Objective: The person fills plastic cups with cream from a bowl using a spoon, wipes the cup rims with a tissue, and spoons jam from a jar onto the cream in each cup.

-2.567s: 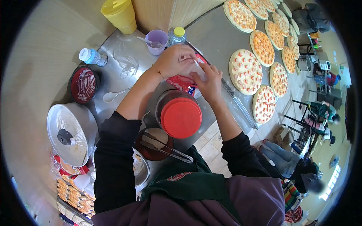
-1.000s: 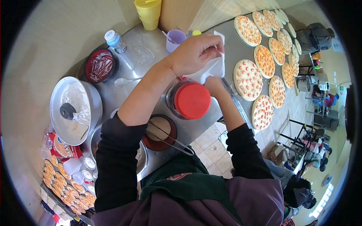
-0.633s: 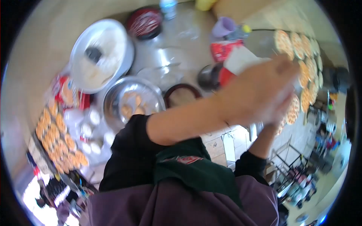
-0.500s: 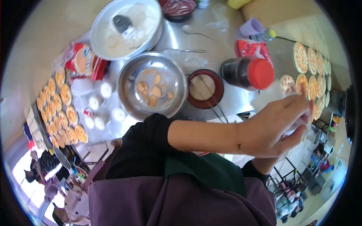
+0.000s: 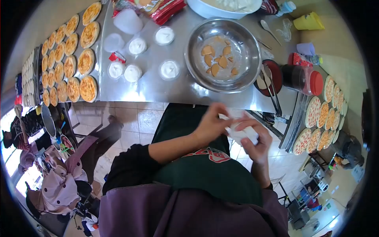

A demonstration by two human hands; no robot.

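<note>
Above my lap, in front of the dark green apron (image 5: 189, 173), my two hands meet around a small white paper-like thing (image 5: 245, 135); blur keeps me from telling its kind. My right hand (image 5: 258, 140) grips it with thumb and fingers. From the other side, my left hand (image 5: 209, 125) is closed with its fingertips at the white thing's near edge. Beyond them on the metal table stands a steel bowl (image 5: 193, 65) with broken tan biscuit pieces (image 5: 222, 61). Right of the bowl, tongs (image 5: 272, 93) lean on a dark red bowl (image 5: 281, 77).
Several small cups of white cream (image 5: 169, 69) stand left of the bowl, near a red packet (image 5: 166, 12). Trays of small topped pizzas (image 5: 85, 61) lie at far left, others (image 5: 312, 106) at right. A red-lidded jar (image 5: 316, 83) stands at the table's right. Another person (image 5: 63, 177) is at lower left.
My view has swung left. My hands have come from the right side, by the pizza tray, back in front of my body, and the white thing now shows between them.
</note>
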